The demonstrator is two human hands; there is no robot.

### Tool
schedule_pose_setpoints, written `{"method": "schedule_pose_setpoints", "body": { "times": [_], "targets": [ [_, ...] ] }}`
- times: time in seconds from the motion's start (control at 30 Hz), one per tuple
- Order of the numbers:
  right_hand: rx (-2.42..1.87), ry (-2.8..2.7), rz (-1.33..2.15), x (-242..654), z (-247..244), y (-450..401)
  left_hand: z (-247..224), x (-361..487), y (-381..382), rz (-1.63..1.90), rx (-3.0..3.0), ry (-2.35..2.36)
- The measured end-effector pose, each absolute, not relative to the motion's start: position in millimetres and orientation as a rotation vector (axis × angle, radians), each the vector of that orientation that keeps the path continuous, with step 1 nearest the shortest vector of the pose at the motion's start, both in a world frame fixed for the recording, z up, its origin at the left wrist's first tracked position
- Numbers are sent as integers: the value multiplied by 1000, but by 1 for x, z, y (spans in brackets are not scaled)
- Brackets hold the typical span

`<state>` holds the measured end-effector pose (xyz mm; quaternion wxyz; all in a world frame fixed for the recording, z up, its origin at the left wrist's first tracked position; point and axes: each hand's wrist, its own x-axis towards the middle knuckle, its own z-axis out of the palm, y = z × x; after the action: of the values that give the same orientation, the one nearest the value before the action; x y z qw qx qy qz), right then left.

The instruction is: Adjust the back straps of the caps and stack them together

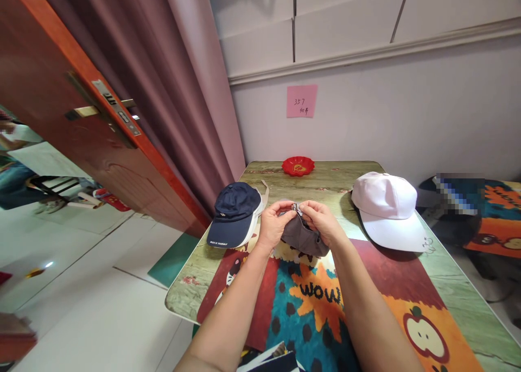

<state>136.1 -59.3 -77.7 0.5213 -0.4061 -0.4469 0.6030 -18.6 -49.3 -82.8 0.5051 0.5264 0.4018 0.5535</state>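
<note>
A dark grey cap (pixel 304 237) hangs between my hands above a patterned mat (pixel 287 293). My left hand (pixel 277 223) pinches the small metal buckle (pixel 294 206) at the cap's strap. On the other side of the buckle, my right hand (pixel 319 220) is closed on the strap, fingertips close to those of my left hand. To the left rests a navy cap (pixel 236 206) with a white cap (pixel 254 223) partly hidden beneath it. On the right sits another white cap (pixel 386 204), with metal rings on its brim.
A red scalloped dish (pixel 298 166) stands at the back of the green table (pixel 260 171). A pink note (pixel 302 101) is on the wall. To the left are a curtain and an open wooden door (pixel 81 106); a person shows beyond it.
</note>
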Motion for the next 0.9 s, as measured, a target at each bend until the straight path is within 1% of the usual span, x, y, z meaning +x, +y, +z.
{"method": "schedule_pose_setpoints", "body": {
  "times": [0.33, 0.63, 0.9],
  "targets": [
    [-1030, -1171, 1339, 142, -71, -63, -79, -22, -51, 1296, 1335, 1003],
    [-1067, -1245, 1282, 147, -76, -61, -76, -24, -52, 1259, 1457, 1016],
    [-975, -1219, 1248, 138, -78, -59, -69, -24, -54, 1265, 1628, 1068]
  ]
}}
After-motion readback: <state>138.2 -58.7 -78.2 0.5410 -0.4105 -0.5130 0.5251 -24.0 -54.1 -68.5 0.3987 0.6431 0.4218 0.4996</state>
